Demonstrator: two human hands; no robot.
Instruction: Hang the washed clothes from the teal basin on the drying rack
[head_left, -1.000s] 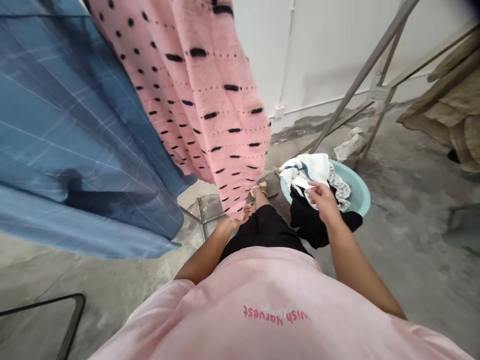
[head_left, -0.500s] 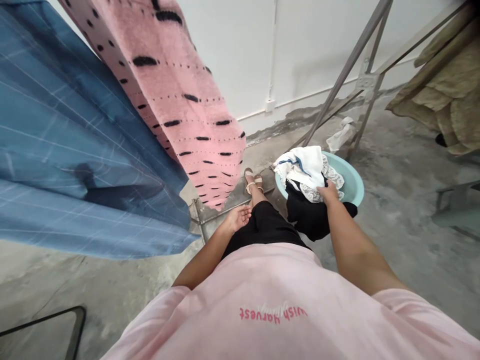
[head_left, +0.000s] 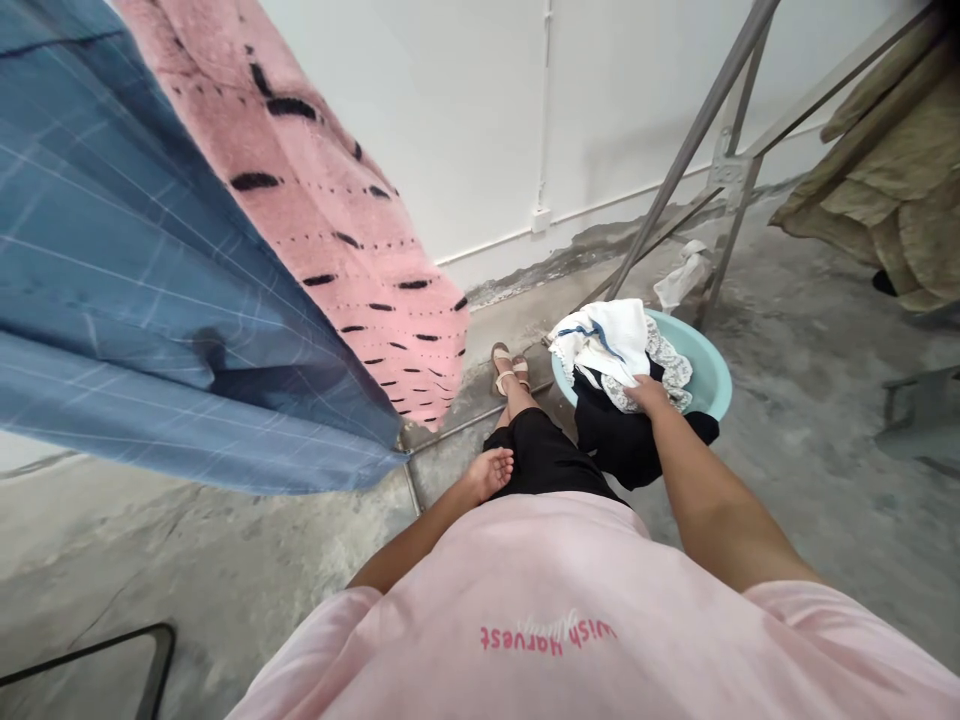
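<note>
My right hand [head_left: 648,394] is at the pile of clothes in a light blue basin [head_left: 712,365], its fingers closed on the lower edge of a white garment [head_left: 600,335] with a blue mark. Partly hidden fingertips leave the exact grip unclear. Beside that garment lies white lace fabric [head_left: 670,360], and a black garment [head_left: 619,435] hangs over the basin's near rim. My left hand [head_left: 491,473] is in front of my black shorts, palm up, with loosely curled fingers and nothing in it.
At the left hang a blue checked cloth [head_left: 150,270] and a pink cloth with black dashes [head_left: 360,260]. A metal rack frame [head_left: 686,150] stands behind the basin, with a white cloth [head_left: 682,275] low on it. Olive clothing [head_left: 889,190] hangs at the right.
My left hand has drawn slightly closer to my body, its fingers curling. The hanging pink cloth has shifted left. My right hand has moved slightly left on the clothes in the basin.
</note>
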